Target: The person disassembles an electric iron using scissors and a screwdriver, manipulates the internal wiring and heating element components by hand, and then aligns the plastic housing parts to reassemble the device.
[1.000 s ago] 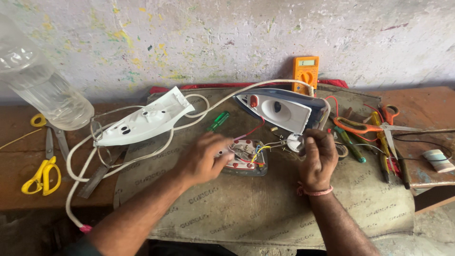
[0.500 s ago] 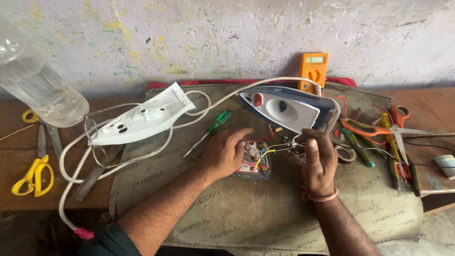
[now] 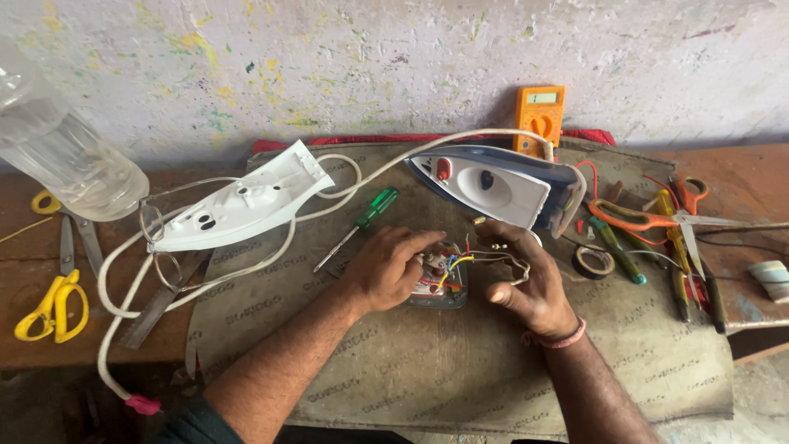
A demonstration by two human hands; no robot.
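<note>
left hand (image 3: 393,267): fingers closed on wired module (image 3: 440,279), mid-counter | right hand (image 3: 526,284): has left the iron body (image 3: 501,187); fingers curled, now pinching wires (image 3: 493,256) | wiring work underway

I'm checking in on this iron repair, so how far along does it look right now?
Done: the iron is opened up, with its white cover lying apart from the blue and white body. In hand: the left hand rests on the small wired part while the right hand handles its coloured wires. Left: both shells remain separate, and the green screwdriver and orange multimeter lie unused.
</note>
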